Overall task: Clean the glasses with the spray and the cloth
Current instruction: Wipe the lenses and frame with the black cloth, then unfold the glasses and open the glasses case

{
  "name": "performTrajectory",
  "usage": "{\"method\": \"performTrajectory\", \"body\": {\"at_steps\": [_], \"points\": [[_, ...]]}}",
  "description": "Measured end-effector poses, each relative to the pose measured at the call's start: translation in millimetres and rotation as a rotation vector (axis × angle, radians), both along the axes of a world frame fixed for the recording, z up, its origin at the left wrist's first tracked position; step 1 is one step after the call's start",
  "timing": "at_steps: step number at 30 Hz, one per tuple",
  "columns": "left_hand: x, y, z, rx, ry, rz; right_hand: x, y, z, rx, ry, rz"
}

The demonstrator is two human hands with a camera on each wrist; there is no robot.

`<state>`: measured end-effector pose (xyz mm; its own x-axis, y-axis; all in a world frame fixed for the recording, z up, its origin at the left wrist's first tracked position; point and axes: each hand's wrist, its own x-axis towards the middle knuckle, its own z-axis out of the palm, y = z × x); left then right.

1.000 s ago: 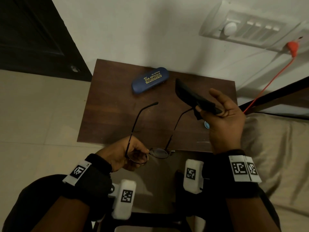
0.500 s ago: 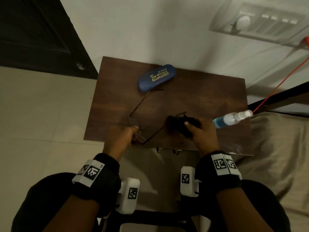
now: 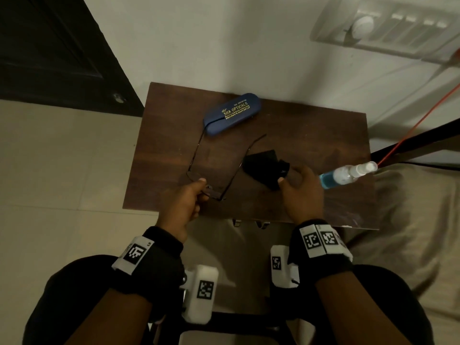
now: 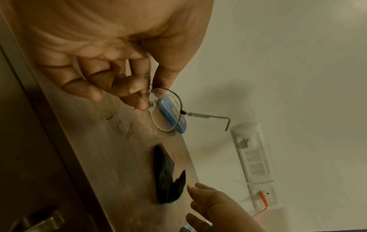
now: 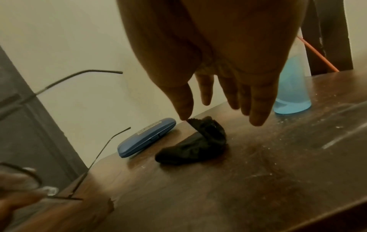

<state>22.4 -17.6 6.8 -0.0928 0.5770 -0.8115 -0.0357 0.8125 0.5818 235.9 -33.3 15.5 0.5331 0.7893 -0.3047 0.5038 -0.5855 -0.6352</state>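
Observation:
Thin wire-framed glasses (image 3: 196,174) are held over the front left of the brown table (image 3: 311,125), temples unfolded and pointing toward the wall. My left hand (image 3: 202,186) pinches the frame beside one lens (image 4: 164,109). The black cloth (image 3: 263,168) lies crumpled on the table, free of any grip (image 5: 198,144). My right hand (image 5: 218,116) hovers just over it with straight fingers, the thumb tip at the cloth's edge. A clear spray bottle (image 3: 346,174) of blue liquid stands at the right, beside that hand.
A blue glasses case (image 3: 232,113) lies at the back of the table near the wall. The tabletop (image 5: 258,172) is dusty and streaked. An orange cord (image 3: 408,135) runs down from a wall switchboard (image 3: 388,28) at the right. Bedding (image 3: 410,232) lies right of the table.
Both hands came down from near my body to the table. The right hand set the cloth down and let it go. The glasses moved forward, over the tabletop.

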Motion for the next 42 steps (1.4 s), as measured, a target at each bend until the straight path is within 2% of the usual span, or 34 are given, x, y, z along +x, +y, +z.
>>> {"method": "performTrajectory", "body": {"at_steps": [2,7,11,21,25,28,34,42], "points": [[4,-2,3,0.027,-0.006,0.050,-9,-8,8,0.083,0.017,-0.005],[19,-12,7,0.149,-0.025,0.136,-47,-25,26,0.176,0.298,0.109],[31,-25,19,0.228,-0.060,0.119,-63,-25,32,0.232,0.421,0.028],[39,-48,56,0.430,-0.067,0.015,-53,-35,63,0.318,0.337,-0.042],[28,-54,65,0.406,-0.042,0.102,-40,-40,71,0.296,0.360,-0.056],[12,-55,63,0.416,-0.063,0.155,-29,-43,78,0.196,0.459,-0.027],[2,-52,73,0.503,-0.153,0.032,-18,-45,92,-0.007,0.650,-0.008],[-3,-54,77,0.455,-0.172,0.038,-19,-50,95,0.071,0.670,-0.074]]}}
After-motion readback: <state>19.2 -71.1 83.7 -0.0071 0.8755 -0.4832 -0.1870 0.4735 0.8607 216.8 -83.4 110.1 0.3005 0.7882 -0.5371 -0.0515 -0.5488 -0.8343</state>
